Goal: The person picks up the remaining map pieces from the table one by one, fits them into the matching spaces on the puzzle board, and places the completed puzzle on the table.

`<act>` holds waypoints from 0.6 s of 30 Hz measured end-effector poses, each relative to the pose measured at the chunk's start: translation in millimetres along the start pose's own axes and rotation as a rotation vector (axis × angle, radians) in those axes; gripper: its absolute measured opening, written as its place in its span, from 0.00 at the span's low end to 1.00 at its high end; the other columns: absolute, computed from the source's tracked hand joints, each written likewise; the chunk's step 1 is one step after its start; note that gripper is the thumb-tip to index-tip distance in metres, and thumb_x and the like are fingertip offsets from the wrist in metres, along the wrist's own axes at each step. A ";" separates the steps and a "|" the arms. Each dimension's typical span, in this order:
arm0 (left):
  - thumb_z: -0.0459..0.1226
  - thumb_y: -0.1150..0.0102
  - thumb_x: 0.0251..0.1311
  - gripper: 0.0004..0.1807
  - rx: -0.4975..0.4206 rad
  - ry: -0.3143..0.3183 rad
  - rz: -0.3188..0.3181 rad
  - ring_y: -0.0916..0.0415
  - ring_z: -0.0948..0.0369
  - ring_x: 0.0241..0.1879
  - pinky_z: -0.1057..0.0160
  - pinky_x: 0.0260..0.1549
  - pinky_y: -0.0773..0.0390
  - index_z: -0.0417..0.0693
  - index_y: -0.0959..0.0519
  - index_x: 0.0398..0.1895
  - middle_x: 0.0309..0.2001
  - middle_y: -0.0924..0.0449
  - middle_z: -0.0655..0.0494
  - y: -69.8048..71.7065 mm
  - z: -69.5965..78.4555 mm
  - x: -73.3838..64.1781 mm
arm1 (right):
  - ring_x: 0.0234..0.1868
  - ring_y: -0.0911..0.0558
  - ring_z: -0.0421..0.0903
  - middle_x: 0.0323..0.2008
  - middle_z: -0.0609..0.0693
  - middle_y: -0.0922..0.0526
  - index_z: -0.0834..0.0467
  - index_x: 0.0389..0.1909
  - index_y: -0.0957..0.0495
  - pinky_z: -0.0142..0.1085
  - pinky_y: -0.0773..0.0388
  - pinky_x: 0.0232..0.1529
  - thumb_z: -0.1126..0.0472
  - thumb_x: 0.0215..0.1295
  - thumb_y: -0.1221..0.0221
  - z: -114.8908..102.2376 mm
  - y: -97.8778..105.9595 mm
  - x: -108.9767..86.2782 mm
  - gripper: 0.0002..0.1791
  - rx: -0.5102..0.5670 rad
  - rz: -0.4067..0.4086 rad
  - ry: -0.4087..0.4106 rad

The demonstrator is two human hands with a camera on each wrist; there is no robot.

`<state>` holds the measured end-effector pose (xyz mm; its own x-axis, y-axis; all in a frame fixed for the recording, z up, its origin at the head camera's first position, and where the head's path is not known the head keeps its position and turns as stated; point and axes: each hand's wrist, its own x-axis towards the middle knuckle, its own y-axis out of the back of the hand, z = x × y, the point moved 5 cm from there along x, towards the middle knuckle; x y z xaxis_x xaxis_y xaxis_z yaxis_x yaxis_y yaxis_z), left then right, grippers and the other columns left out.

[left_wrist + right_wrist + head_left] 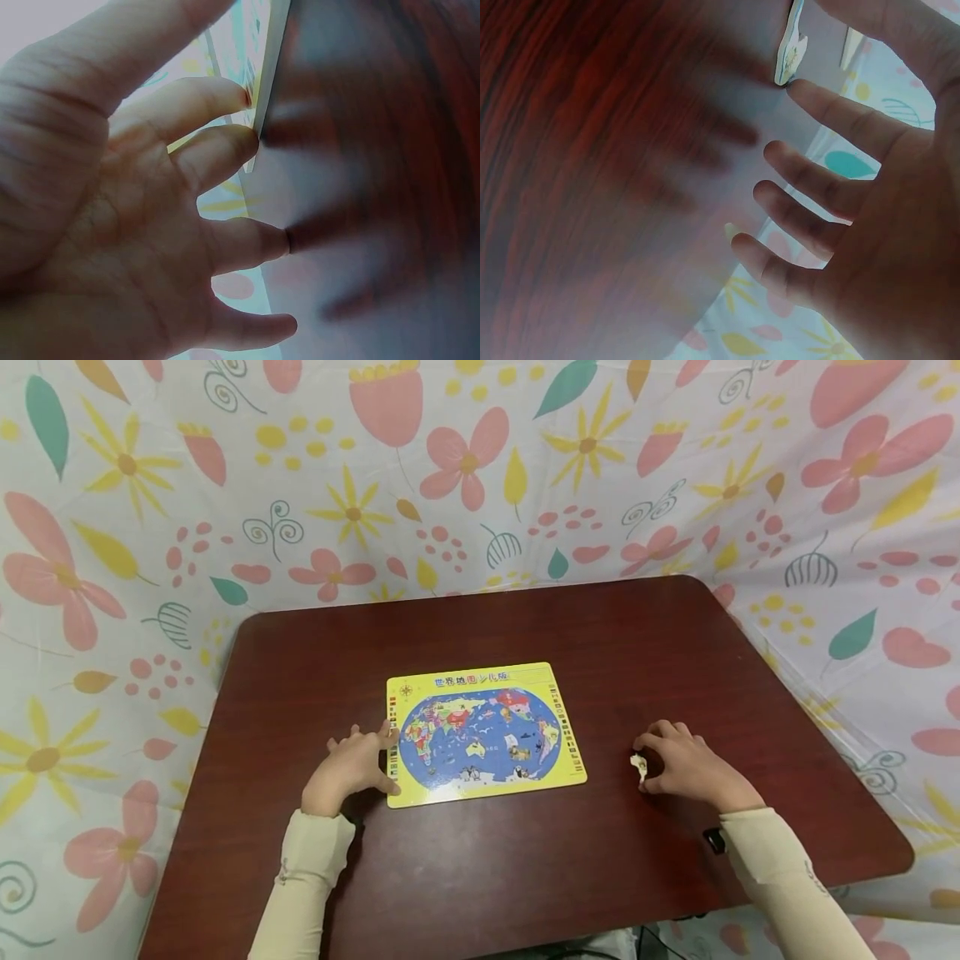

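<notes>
A yellow-bordered world map puzzle board [487, 785] lies flat on the dark red-brown table. My left hand [351, 766] is at its left edge, fingers spread, with thumb and index fingertips touching the border. In the left wrist view, the fingers [217, 154] stretch toward the thin edge of the board [268, 67]. Right of the board, my right hand [688, 766] pinches a small pale puzzle piece [638, 765] between thumb and index finger at the tabletop. The right wrist view shows the index fingertip against one end of the piece [789, 56]; the thumb's tip is out of frame.
The table [465, 868] has rounded corners and meets a flower-printed cloth [465, 543] along its far and right sides. A small black object [715, 840] shows beside the right sleeve. Dark cables [645, 939] hang below the front edge.
</notes>
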<state>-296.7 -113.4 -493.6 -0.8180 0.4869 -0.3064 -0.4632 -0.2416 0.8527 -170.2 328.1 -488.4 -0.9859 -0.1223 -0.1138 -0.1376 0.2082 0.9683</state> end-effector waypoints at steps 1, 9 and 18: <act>0.46 0.23 0.34 0.49 -0.002 0.005 -0.002 0.61 0.31 0.65 0.25 0.52 0.61 0.51 0.35 0.66 0.70 0.49 0.51 0.3 -0.1 0.0 | 0.48 0.33 0.59 0.48 0.57 0.29 0.55 0.44 0.22 0.60 0.36 0.42 0.52 0.41 0.29 0.1 0.9 0.5 0.26 0.001 0.000 0.002; 0.46 0.23 0.33 0.50 0.002 0.012 0.000 0.61 0.31 0.65 0.25 0.51 0.62 0.50 0.35 0.66 0.70 0.49 0.51 0.0 -0.9 1.9 | 0.46 0.31 0.58 0.46 0.56 0.28 0.53 0.41 0.21 0.57 0.34 0.41 0.52 0.41 0.28 1.5 2.3 1.8 0.24 0.016 0.004 0.021; 0.45 0.23 0.33 0.50 -0.010 0.011 -0.005 0.63 0.31 0.65 0.25 0.51 0.62 0.51 0.36 0.66 0.70 0.49 0.51 -1.9 -1.5 1.8 | 0.44 0.31 0.55 0.44 0.53 0.28 0.54 0.39 0.22 0.54 0.35 0.40 0.50 0.41 0.29 1.8 -0.1 0.7 0.23 -0.006 0.023 0.037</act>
<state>-297.8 -113.3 -496.3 -0.8194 0.4786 -0.3153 -0.4704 -0.2473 0.8471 -171.0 329.8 -489.1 -0.9846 -0.1536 -0.0832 -0.1142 0.2053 0.9720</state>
